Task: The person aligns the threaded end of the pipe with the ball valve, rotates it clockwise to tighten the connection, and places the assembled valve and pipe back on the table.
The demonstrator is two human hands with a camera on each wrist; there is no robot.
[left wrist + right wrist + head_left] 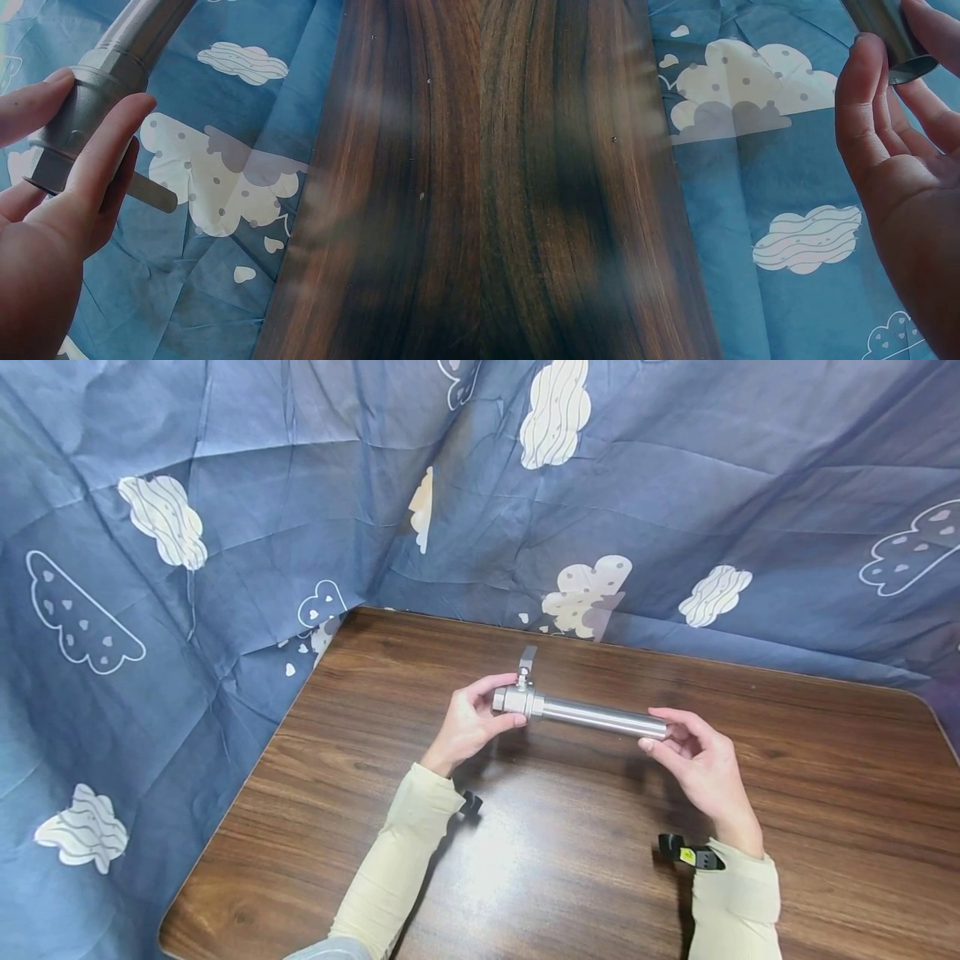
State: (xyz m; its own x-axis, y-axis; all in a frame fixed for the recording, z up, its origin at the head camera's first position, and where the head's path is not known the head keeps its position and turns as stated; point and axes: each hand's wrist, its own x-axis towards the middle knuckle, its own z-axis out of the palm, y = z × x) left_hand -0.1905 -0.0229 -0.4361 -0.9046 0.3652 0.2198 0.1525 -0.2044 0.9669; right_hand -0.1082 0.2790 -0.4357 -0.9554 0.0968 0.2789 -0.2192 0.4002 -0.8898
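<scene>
A silver ball valve [517, 700] with a flat lever handle [528, 658] is joined to a shiny metal pipe [600, 717]. Both are held up above the wooden table, the pipe running rightward from the valve. My left hand [467, 722] grips the valve body between thumb and fingers, and the lever sticks up beyond them. At the other end, my right hand [703, 764] pinches the pipe near its tip. The right wrist view shows the pipe's open end [913, 70] between thumb and fingers. In the left wrist view, fingers partly cover the valve body [82, 112].
The brown wood-grain table [360, 860] has rounded corners. A blue curtain [262, 510] with white clouds hangs along its back and left edges. A black wrist device [690, 853] sits by the right sleeve, another dark one [471, 803] by the left sleeve.
</scene>
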